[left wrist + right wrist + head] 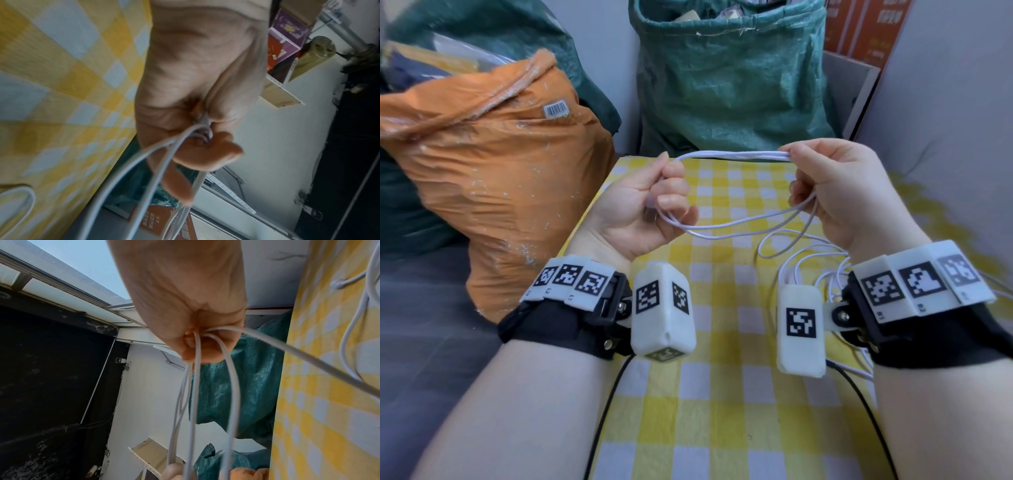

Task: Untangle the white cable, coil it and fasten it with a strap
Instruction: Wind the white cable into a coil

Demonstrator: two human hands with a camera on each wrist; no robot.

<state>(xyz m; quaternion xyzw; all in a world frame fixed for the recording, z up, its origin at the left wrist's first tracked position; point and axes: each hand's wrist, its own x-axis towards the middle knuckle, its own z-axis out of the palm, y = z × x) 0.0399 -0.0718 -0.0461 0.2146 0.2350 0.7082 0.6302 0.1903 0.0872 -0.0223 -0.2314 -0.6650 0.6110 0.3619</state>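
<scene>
The white cable [732, 156] runs in several loops between my two hands, held above the yellow checked tablecloth [722, 394]. My left hand [654, 195] grips one end of the loops in curled fingers. My right hand [822, 178] grips the other end, with strands stretched taut on top and slack loops [736, 224] sagging below. The rest of the cable [804, 260] lies loose on the cloth under my right wrist. In the left wrist view the fingers [205, 151] curl round the strands [156, 155]. The right wrist view shows strands [195, 386] leaving my fist [197, 340]. No strap is in view.
An orange sack [500, 171] stands at the table's left edge and a green sack [732, 78] behind its far edge. A white panel [852, 89] and orange boxes [866, 27] are at the back right. Black wires [609, 411] hang from my wrist cameras.
</scene>
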